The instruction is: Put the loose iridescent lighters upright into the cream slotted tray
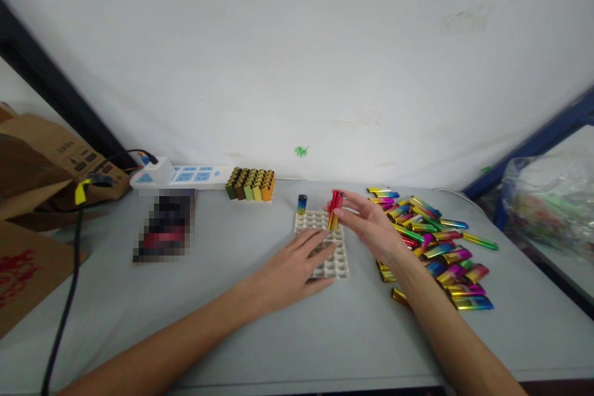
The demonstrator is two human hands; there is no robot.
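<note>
A: Layout, big to small?
B: Gray table (223, 346). Loose pile of shiny lighters (436, 253) on its R side. Holed tray (341, 264) approx mid-table.
A: Hands?
B: LH (299, 266) rests on tray, fingers slightly apart. RH (371, 223) clamped, thumb + fingers, on red/gold lighter (336, 207), near upright over tray's far R part.
A: Seated in a hole?
B: Can't tell. Blue/gold lighter (301, 204) stands at tray's far L corner.

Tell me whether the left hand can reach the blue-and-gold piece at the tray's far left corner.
Likely yes: the left hand lies over the tray, near the blue-and-gold piece, with nothing visible between them.
</note>
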